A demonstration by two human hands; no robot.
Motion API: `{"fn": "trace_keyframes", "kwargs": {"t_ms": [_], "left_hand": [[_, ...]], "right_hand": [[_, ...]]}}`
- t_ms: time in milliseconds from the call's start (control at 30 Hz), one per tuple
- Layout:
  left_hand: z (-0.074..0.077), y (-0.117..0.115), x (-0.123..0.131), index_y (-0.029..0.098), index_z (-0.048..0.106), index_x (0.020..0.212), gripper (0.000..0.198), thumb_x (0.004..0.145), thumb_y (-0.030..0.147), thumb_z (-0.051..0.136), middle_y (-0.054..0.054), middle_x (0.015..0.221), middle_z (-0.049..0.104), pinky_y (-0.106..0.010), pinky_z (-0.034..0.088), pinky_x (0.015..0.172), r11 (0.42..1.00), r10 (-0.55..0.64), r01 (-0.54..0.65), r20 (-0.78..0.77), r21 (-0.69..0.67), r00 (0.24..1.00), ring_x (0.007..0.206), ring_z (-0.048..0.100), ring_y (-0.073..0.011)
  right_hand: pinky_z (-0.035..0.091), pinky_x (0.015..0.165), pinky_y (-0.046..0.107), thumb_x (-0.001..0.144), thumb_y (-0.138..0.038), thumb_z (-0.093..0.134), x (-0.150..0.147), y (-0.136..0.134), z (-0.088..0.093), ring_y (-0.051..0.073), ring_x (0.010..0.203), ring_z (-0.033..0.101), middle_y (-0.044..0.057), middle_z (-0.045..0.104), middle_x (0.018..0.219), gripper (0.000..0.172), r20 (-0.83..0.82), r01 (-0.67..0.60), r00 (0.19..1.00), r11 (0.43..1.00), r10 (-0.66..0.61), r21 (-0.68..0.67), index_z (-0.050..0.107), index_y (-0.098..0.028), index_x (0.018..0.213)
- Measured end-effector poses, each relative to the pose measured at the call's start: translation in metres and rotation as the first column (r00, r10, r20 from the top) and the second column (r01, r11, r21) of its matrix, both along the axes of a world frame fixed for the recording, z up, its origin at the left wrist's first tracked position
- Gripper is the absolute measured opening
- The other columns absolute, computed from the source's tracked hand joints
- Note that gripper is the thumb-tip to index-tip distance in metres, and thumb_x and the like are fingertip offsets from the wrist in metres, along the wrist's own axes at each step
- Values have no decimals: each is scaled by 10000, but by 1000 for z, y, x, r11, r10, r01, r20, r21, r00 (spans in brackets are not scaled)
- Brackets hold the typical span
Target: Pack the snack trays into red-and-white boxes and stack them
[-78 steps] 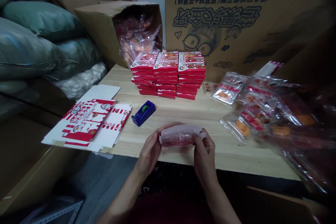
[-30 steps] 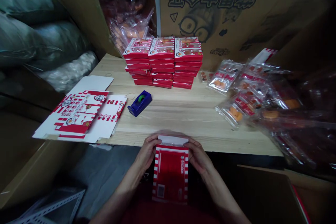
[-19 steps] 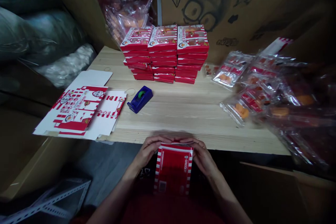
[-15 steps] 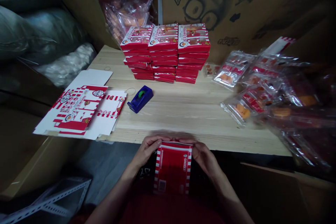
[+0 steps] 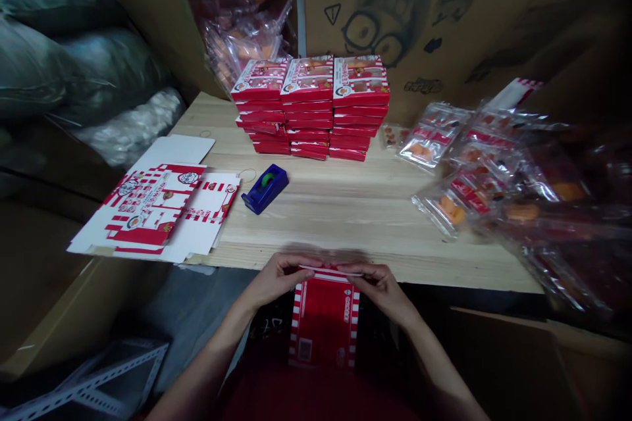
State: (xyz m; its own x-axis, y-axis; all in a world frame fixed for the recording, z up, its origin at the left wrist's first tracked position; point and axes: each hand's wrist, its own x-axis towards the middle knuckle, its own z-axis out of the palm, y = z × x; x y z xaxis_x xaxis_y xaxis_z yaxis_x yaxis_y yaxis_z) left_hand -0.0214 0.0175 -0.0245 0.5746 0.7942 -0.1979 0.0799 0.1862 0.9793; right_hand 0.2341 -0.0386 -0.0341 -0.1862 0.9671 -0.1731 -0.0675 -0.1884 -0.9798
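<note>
A red cardboard box [image 5: 326, 319] with red-and-white striped side edges lies low in front of me, just off the table's near edge. My left hand [image 5: 280, 279] pinches its far left corner, the thumb on the top face. At the far right corner my right hand [image 5: 379, 286] grips the same edge, thumb bent over it. Between the hands a narrow striped flap shows along that edge. The fingers behind the box are partly hidden.
On the wooden table [image 5: 336, 210] stand a blue tape dispenser [image 5: 266, 189] and stacked red window boxes [image 5: 311, 105]. Flat printed cartons [image 5: 153, 204] lie left. Clear packs [image 5: 474, 191] pile up at right. A large cardboard box [image 5: 444, 26] stands behind.
Both thumbs have moved inward over the far edge of the box, and the striped flap there now lies folded more into view. The camera view has tilted slightly.
</note>
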Motion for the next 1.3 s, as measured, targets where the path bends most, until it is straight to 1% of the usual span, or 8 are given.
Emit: {"fn": "trace_keyframes", "kwargs": {"t_ms": [267, 367, 567, 733, 833, 967, 1133, 1300], "left_hand": [[29, 31, 7, 230, 794, 1181, 286, 931, 301, 674, -111, 1129, 805, -387, 546, 943, 972, -216, 219, -43, 90, 976, 1052, 737, -276], [27, 38, 9, 238, 796, 1177, 293, 905, 274, 696, -110, 1115, 808, -382, 556, 909, 972, -221, 222, -31, 80, 975, 1019, 741, -277], [15, 41, 13, 245, 832, 1072, 233, 859, 265, 740, -61, 861, 817, -277, 507, 629, 992, -120, 122, -50, 44, 992, 698, 689, -202], [10, 37, 14, 239, 843, 1019, 191, 861, 271, 741, -49, 807, 814, -263, 472, 571, 994, -113, 113, -31, -9, 993, 607, 660, -181], [12, 31, 13, 244, 842, 1017, 195, 857, 233, 732, -64, 882, 828, -300, 522, 635, 997, -81, 81, -27, 0, 996, 697, 711, -219], [23, 23, 5, 242, 836, 1055, 222, 856, 210, 743, -91, 1018, 827, -398, 556, 904, 998, -63, 63, 19, 0, 998, 953, 756, -292], [32, 17, -9, 268, 777, 1225, 292, 972, 296, 635, -84, 1225, 781, -426, 492, 1081, 982, -150, 156, -61, 104, 987, 1176, 710, -293], [32, 13, -17, 316, 640, 1415, 397, 1025, 342, 573, -54, 1441, 657, -445, 442, 1163, 930, -261, 297, -179, 218, 949, 1336, 618, -275]], "right_hand": [[553, 992, 432, 912, -365, 739, 6, 35, 20, 227, 1059, 746, 38, 814, 1114, 167, 23, -216, 976, 976, 215, 19, 820, -284, 1032], [565, 989, 451, 881, -366, 762, 4, 42, 15, 232, 1052, 759, 25, 828, 1071, 228, -35, -238, 971, 971, 237, -10, 807, -301, 1095], [616, 849, 407, 840, -358, 791, 1, 45, 7, 210, 869, 775, 14, 840, 915, 183, -61, -165, 985, 985, 162, -58, 829, -282, 1003], [601, 837, 376, 836, -379, 793, 3, 47, 1, 192, 830, 771, 21, 842, 914, 214, -51, -177, 984, 979, 173, -98, 830, -263, 1012], [594, 836, 373, 827, -398, 807, 1, 44, 1, 194, 821, 764, 22, 841, 899, 219, -40, -159, 987, 982, 155, -100, 835, -261, 996], [596, 881, 415, 901, -441, 740, -3, 33, 8, 208, 853, 767, 25, 838, 924, 244, -51, -143, 989, 985, 138, -98, 823, -273, 1057], [439, 1159, 542, 979, -498, 633, -3, 16, 20, 262, 1238, 680, 43, 793, 1209, 315, 17, -213, 977, 977, 212, 7, 772, -324, 1203], [302, 1252, 571, 999, -525, 598, 5, 9, 17, 270, 1420, 544, 33, 706, 1392, 377, 132, -261, 958, 964, 253, 49, 701, -363, 1322]]}}
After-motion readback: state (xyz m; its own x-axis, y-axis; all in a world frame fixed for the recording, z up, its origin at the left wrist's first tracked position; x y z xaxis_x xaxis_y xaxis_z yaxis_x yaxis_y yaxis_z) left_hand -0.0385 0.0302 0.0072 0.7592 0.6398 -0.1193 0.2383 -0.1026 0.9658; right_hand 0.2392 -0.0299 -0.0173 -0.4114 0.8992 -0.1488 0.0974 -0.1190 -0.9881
